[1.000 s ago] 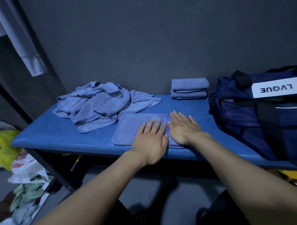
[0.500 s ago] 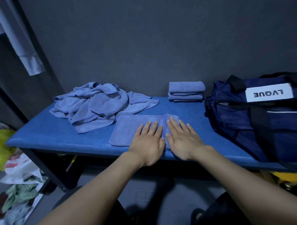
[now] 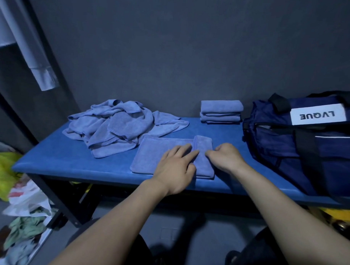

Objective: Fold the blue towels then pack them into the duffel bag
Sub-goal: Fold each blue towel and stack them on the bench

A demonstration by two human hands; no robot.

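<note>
Left hand (image 3: 174, 168) flat, fingers straight, pinning half-folded towel (image 3: 161, 153) on counter (image 3: 70, 164); right hand (image 3: 225, 159) fingers curled at the flap edge, grip unclear; best to fold square, smoothing outward.

Duffel bag (image 3: 300, 148) cut off at right edge.

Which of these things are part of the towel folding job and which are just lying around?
Job: towel being folded, unfolded towel heap, folded stack, duffel bag, left hand, right hand.
Lying about: yellow bag, floor clutter.
</note>
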